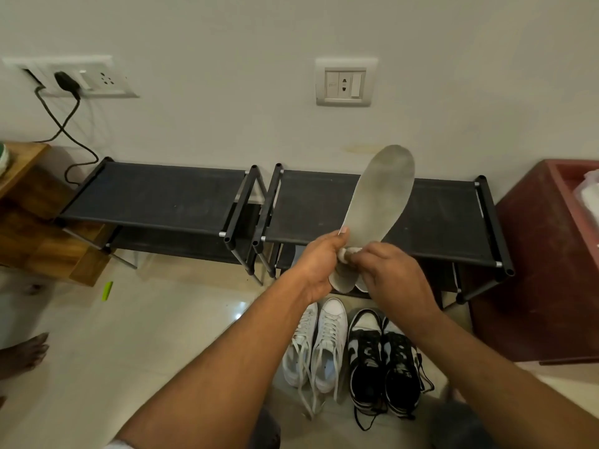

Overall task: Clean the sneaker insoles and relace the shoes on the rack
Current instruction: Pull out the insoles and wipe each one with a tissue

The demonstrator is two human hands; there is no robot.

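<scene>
White lace-up sneakers (319, 345) and black-and-white sneakers (385, 361) stand side by side on the glossy cream tiled floor (146, 335). A black fabric-shelved rack (447, 222) stands behind them.

Above the rack (317, 205) a hand can pass. In front of it, white shoes (319, 345) and black shoes (385, 361) block the floor — a red box (534, 270) crowds its right side.

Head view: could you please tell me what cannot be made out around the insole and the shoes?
All in the head view:
The white wad against the insole: the right hand's fingers cover most of it; cloth or wipe unclear.
The insole's heel end: mostly behind the left hand.
The rack's lower shelves: under its top shelf and the arms.
The white item on the red cabinet: cut off by the right edge.
</scene>
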